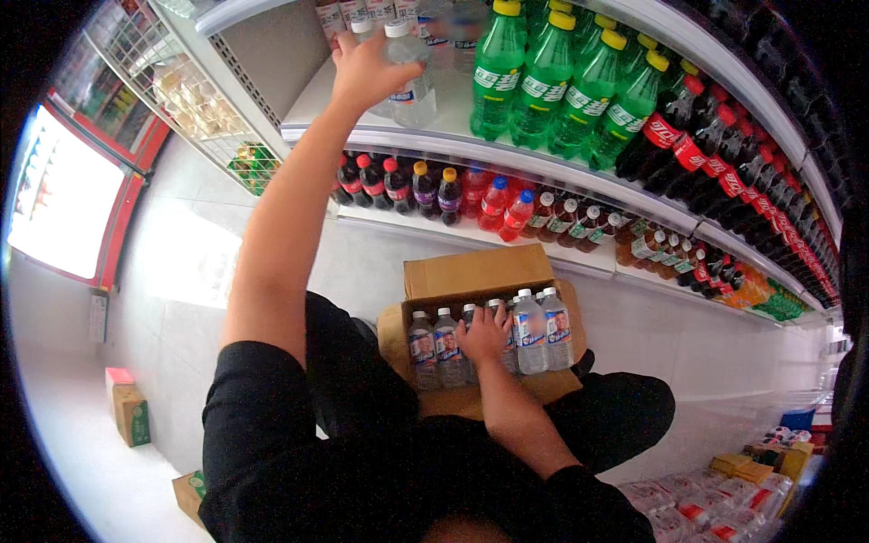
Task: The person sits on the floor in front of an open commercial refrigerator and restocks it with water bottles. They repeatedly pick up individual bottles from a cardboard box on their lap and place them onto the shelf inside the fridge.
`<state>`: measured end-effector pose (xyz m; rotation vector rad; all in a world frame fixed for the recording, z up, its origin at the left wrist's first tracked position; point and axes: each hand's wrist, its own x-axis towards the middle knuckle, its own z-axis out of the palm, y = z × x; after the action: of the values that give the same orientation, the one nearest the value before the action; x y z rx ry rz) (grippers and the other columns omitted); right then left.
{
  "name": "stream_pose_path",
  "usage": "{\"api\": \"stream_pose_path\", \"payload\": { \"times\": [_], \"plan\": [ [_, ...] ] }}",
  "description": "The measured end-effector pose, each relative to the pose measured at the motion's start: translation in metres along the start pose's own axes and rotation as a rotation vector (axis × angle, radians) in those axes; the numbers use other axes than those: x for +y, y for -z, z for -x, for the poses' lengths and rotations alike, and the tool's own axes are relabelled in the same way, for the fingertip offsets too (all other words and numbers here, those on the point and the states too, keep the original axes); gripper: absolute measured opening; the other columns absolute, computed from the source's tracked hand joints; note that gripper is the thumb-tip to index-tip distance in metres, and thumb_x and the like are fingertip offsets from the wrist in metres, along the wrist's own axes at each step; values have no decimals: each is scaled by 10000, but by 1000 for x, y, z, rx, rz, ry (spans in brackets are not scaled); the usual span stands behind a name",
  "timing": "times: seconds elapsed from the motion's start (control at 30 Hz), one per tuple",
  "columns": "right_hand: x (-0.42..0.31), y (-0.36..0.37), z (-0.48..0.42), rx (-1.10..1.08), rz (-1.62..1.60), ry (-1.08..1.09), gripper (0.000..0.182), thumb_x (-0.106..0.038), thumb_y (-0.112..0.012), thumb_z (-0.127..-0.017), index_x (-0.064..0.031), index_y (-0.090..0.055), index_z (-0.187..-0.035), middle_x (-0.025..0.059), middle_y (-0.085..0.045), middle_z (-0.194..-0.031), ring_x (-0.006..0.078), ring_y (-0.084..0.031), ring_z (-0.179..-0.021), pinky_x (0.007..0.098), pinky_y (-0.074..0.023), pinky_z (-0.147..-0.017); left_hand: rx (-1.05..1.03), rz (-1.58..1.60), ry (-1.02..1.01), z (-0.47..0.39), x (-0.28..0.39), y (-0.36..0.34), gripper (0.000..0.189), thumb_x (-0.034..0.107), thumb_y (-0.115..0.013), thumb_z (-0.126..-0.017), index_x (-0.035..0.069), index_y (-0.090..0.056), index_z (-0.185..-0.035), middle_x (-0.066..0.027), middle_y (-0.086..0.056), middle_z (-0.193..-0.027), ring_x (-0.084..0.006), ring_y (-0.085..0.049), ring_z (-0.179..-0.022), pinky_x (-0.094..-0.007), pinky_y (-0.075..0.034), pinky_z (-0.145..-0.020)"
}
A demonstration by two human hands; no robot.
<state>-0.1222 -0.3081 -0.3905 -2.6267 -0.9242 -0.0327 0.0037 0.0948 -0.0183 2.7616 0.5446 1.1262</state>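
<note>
My left hand (370,71) reaches to the upper shelf, its fingers and thumb spanning two clear plastic bottles (415,102) with white caps, which stand near the shelf's left end. The left one is mostly behind the hand. Low in front of me, my right hand (485,336) lies over the bottles in an open cardboard box (475,271), its fingers spread among the white caps. Whether it grips one is hidden. Similar labelled bottles (422,346) stand in the box on both sides of that hand, two of them (531,336) higher at the right.
Green soda bottles (499,75) with yellow caps and cola bottles (662,129) fill the shelf to the right. Smaller drinks (397,186) line the lower shelf. A wire rack (197,108) stands at the left, cartons (130,410) on the floor, and wrapped packs (706,509) at the lower right.
</note>
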Motion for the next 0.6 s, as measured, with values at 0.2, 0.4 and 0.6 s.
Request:
{"api": "stream_pose_path", "payload": {
  "times": [0.2,0.4,0.6],
  "plan": [
    [-3,3,2,38,-11,-13,499,-371,-681,-805,-22,-661,-1162,180,-654,-1207,428,-410,-1385,644,-234,-1174,138,123,175,16,-39,9,823,519,-836,-650,90,-663,-1330,-347,-458,-1361,-477,-441,-1297,-486,-397,-1117],
    [-6,1,1,60,-18,-6,473,-375,-673,-808,-22,-668,-1122,189,-665,-1191,430,-412,-1384,651,-222,-1180,112,691,527,9,-81,21,732,468,-835,-719,-41,-652,-1214,-307,-489,-1318,-374,-630,-954,-471,-543,-846],
    [-1,-2,1,8,4,-10,471,-386,-664,-825,-20,-662,-1121,195,-665,-1204,436,-392,-1405,656,-203,-1187,40,1202,1041,28,-75,31,562,446,-728,-831,49,-572,-1197,-218,-596,-1080,-369,-634,-854,-575,-521,-765]
  ]
}}
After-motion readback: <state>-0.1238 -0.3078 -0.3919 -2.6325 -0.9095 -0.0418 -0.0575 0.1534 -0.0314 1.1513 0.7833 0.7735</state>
